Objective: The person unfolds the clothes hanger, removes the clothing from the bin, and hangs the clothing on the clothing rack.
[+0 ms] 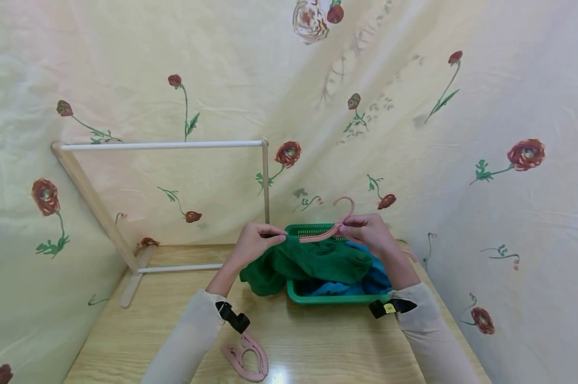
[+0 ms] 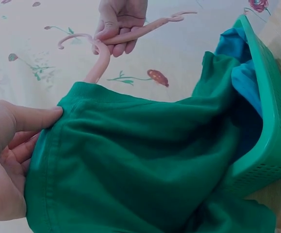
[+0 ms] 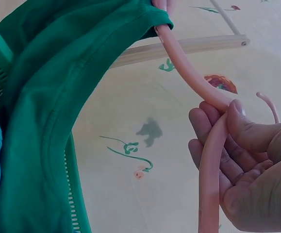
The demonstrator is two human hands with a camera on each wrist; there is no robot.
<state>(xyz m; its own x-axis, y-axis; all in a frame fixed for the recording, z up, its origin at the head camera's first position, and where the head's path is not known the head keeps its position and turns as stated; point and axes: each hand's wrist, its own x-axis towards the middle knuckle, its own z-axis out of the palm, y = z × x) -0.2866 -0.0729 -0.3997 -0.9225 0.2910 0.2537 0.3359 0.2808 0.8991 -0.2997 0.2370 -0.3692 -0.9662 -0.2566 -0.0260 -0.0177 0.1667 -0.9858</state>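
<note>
Between thumb and fingers my left hand [image 1: 253,244] pinches the hemmed edge of a green garment [image 1: 320,261], whose exact kind is hidden by its folds. With thumb and fingers, my right hand [image 1: 371,232] grips a pink clothes hanger [image 1: 320,236] at its middle, below the hook. In the right wrist view one arm of the hanger [image 3: 191,77] runs into the garment's opening [image 3: 162,20], while the other arm slants down outside the cloth. The garment drapes over a green basket [image 1: 337,300] and hangs past its left side.
Blue cloth [image 1: 334,288] lies in the basket. A folded pink hanger [image 1: 257,368] rests on the wooden table [image 1: 174,325] near the front. At the left stands a rack with a white top bar [image 1: 164,145] and wooden side posts. Flowered fabric hangs behind and beside the table.
</note>
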